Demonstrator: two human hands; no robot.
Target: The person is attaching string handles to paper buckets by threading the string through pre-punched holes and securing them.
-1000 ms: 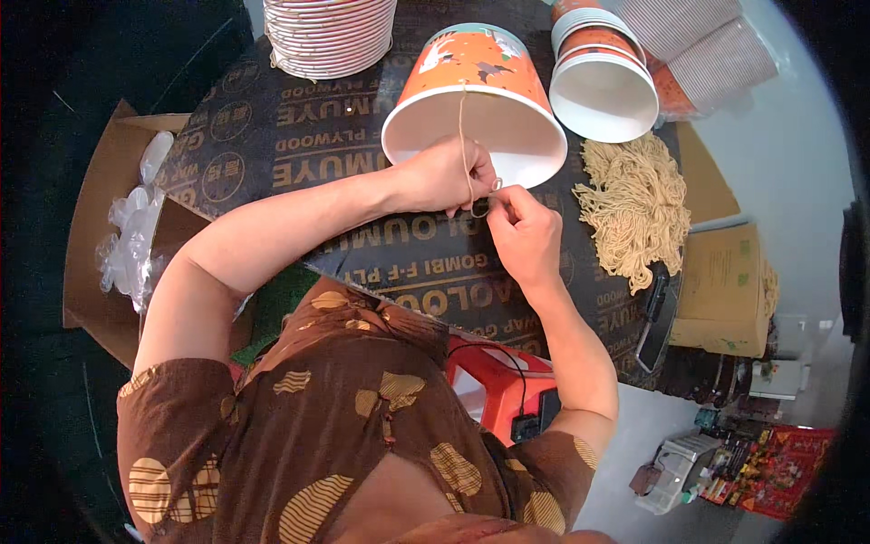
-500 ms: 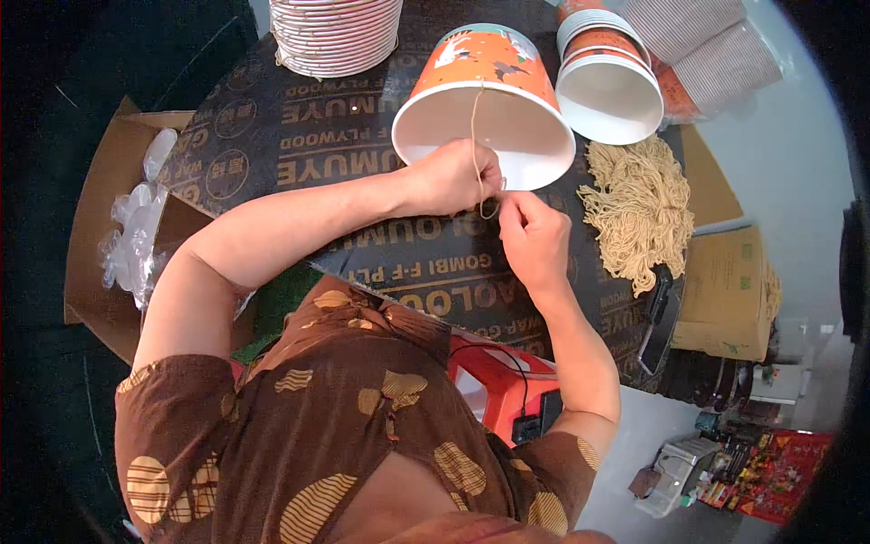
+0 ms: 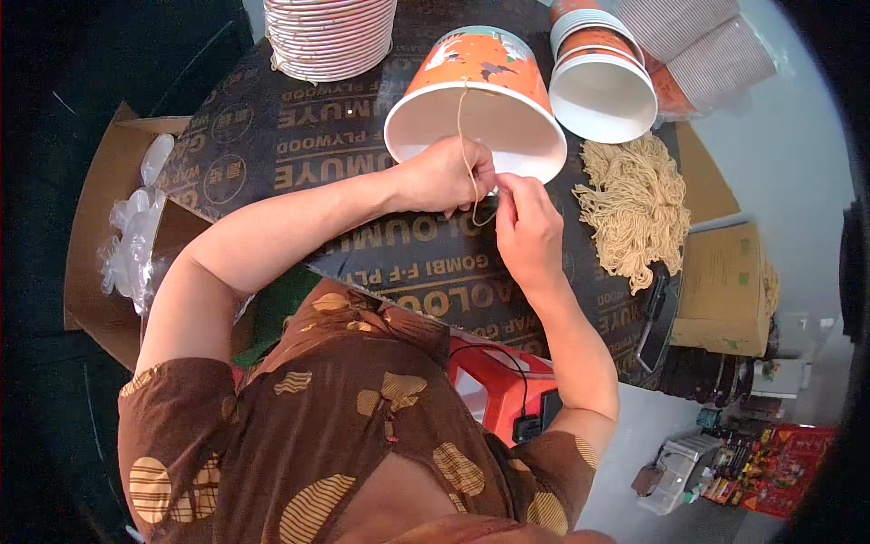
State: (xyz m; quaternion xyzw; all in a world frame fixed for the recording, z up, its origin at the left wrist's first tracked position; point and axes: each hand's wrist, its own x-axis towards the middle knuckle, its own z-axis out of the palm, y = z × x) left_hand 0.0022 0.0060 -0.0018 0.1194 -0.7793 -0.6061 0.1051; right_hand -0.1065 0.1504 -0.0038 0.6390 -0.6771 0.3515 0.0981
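Upper centre of frame, left hand (image 3: 444,174) & right hand (image 3: 526,222) meet at rim of orange paper bucket (image 3: 476,100), forearms angled in from below. Both pinch a tan string (image 3: 466,136), fingers closed tight on it.

One head-worn fisheye looks steeply down, close over the table (image 3: 272,145)

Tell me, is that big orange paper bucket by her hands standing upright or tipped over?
Tipped over. The orange bucket lies on its side on the dark board, its white open mouth facing the person.

lid stack (image 3: 331,36) | nested cups (image 3: 603,77) | twine heap (image 3: 634,204) | cardboard box (image 3: 100,236) | red stool (image 3: 503,390)
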